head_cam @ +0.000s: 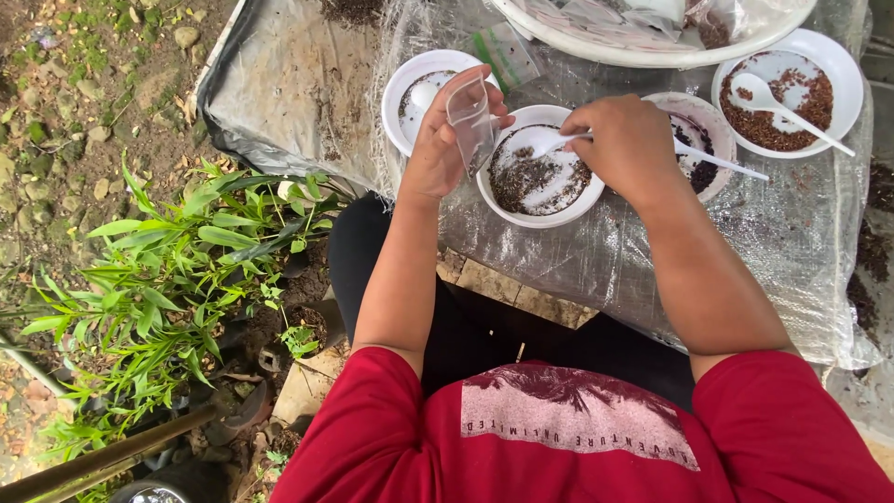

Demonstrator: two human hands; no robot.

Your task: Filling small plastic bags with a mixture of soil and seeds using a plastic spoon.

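Spoon [559,142] handle under right hand [626,147]; large tray [652,51] cut off at top.

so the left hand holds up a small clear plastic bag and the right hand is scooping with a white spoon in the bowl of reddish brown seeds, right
Not quite. The head view shows the right hand working its white spoon in the middle bowl of dark seeds, not the bowl of reddish brown seeds, which sits farther right with its own spoon. The left hand does hold up a small clear plastic bag.

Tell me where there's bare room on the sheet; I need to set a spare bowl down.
Free: the plastic sheet left of the leftmost bowl, and the strip nearest the person, below the middle bowl. Crowded: between the bowls, where both hands work.
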